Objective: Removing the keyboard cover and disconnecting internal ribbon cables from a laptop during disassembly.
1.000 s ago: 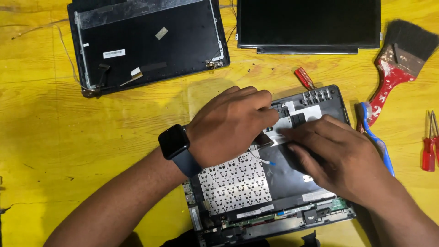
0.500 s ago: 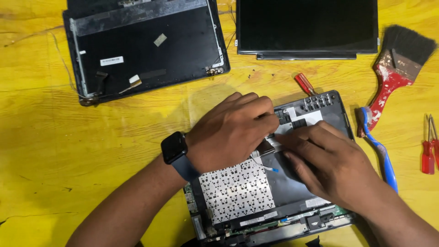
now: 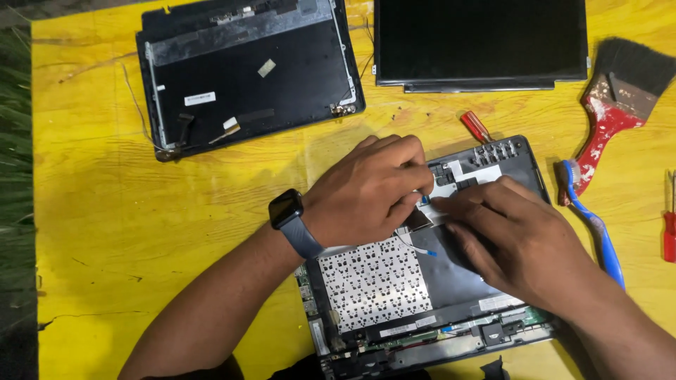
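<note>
An opened laptop base (image 3: 451, 288) lies on the yellow table (image 3: 141, 232), its keyboard backplate (image 3: 373, 285) showing. My left hand (image 3: 370, 190), with a dark watch (image 3: 287, 210) on the wrist, rests over the base's upper middle, fingers curled onto a small flat cable or strip (image 3: 419, 218). My right hand (image 3: 514, 236) lies across the base's right half, its fingertips meeting the left hand's at that strip. What exactly each finger pinches is hidden.
A black laptop lid shell (image 3: 246, 70) lies at the back left, a bare screen panel (image 3: 482, 42) at the back right. A red screwdriver handle (image 3: 477, 127) pokes out behind the base. A red-handled paintbrush (image 3: 612, 105), blue toothbrush (image 3: 598, 232) and red screwdriver (image 3: 669, 232) lie right.
The view has drifted a little, shifting everything slightly. Both hands stay over the same spot on the base, with only small finger movement.
</note>
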